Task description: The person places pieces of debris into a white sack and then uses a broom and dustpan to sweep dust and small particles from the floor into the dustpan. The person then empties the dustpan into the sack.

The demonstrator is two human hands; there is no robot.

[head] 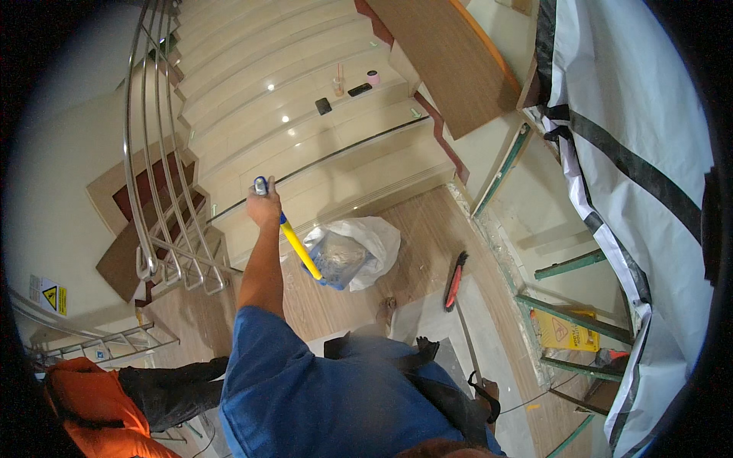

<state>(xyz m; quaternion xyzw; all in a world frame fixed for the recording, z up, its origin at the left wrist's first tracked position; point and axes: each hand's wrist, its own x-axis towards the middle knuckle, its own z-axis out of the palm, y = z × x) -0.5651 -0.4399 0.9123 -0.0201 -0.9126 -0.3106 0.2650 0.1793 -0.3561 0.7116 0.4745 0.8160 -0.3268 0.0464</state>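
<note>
My left hand (pixel 264 206) grips the blue end of a long-handled dustpan's yellow handle (pixel 299 249). The blue pan (pixel 329 264) is at the mouth of a white woven sack (pixel 381 246); greyish dust or debris shows there, but I cannot tell whether it lies in the pan or the sack. Low beside my body, my right hand (pixel 489 392) is closed around the upper part of a broom handle (pixel 469 338), partly hidden. The broom's red head with dark bristles (pixel 455 281) rests on the floor, right of the sack.
Pale stairs (pixel 343 154) rise ahead, bearing a cup (pixel 338 86) and small dark items. A steel railing (pixel 130 143) stands left. A person in orange (pixel 97 401) is at lower left. Green metal framing (pixel 572 318), a yellow caution sign (pixel 564 331) and white sheeting (pixel 641 114) line the right.
</note>
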